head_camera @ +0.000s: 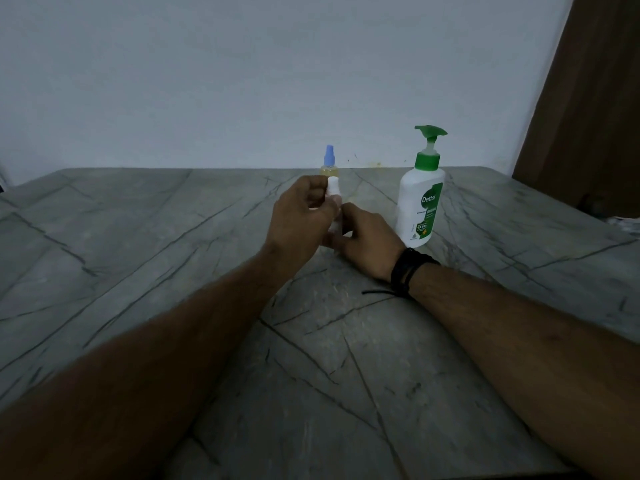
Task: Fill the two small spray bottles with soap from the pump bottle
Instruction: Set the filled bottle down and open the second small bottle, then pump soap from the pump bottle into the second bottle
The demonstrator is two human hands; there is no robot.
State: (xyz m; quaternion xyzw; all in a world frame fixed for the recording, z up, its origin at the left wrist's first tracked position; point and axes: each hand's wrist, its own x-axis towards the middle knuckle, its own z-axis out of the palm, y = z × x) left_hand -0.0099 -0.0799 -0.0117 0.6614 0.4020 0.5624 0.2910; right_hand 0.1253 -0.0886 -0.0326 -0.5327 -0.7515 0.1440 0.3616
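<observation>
Two hands grip my white bottle (335, 202): left hand (300, 220) pinches its cap, right hand (369, 242) holds its hidden base. Blue-capped bottle (329, 164) stands half-hidden behind; pump bottle (420, 199) beside.

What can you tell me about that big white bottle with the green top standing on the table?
The pump bottle is white, plastic by the look of it, with a green collar and a green pump head whose spout points left. Its label is green with white "Dettol" lettering. It stands upright on the grey veined table, near the far edge, just right of the right hand. Nothing touches it; how full it is cannot be seen.
</observation>
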